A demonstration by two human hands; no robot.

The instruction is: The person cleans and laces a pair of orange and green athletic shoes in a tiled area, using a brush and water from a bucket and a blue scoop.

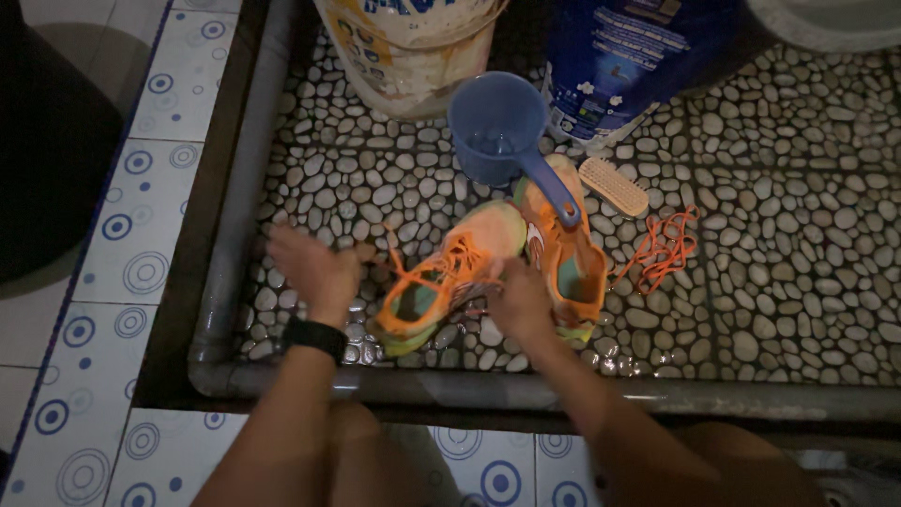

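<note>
Two orange sneakers lie on a pebble floor. The left sneaker [450, 268] still has its orange lace; my left hand [314, 268] pulls the lace end out to the left. My right hand [519, 299] presses on that shoe's side, between it and the right sneaker [572, 268], which has no lace. A loose orange lace [662, 249] lies to the right on the pebbles. I wear a black watch [314, 335] on the left wrist.
A blue water dipper [502, 131] rests with its handle over the right sneaker. A tan scrub brush [613, 186] lies beside it. A white bucket [413, 47] and a blue detergent bag [619, 56] stand behind. A grey pipe [563, 392] edges the washing area; patterned tiles [141, 235] lie left.
</note>
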